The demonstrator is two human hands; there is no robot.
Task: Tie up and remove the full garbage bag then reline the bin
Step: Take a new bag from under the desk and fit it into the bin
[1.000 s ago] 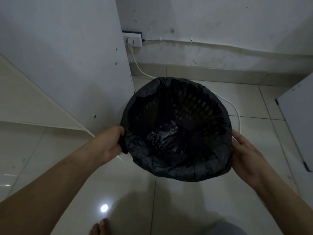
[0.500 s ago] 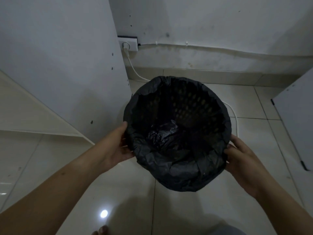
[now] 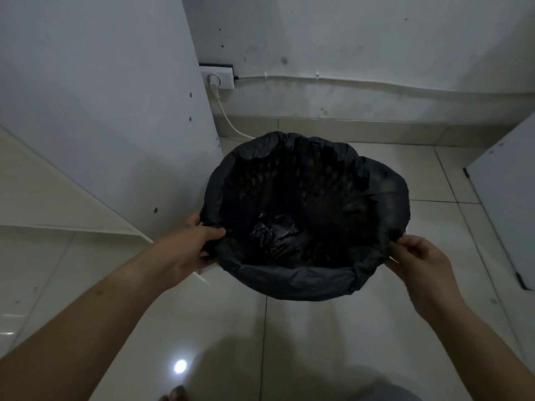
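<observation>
- Relining looks nearly done: a black bag lines the bin, its edge folded over the rim. No full bag is in view.
- The left hand has a narrow grip, clasped on the bin's left rim with the thumb over the edge.
- The right hand pinches the bag at the right rim, perhaps the film only; the light is dim.
- The bin is tilted over the tiled floor, near the wall.

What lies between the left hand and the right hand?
Head view: the bin lined with a black bag fills that stretch; the left hand and the right hand each hold the bag's edge.
</observation>
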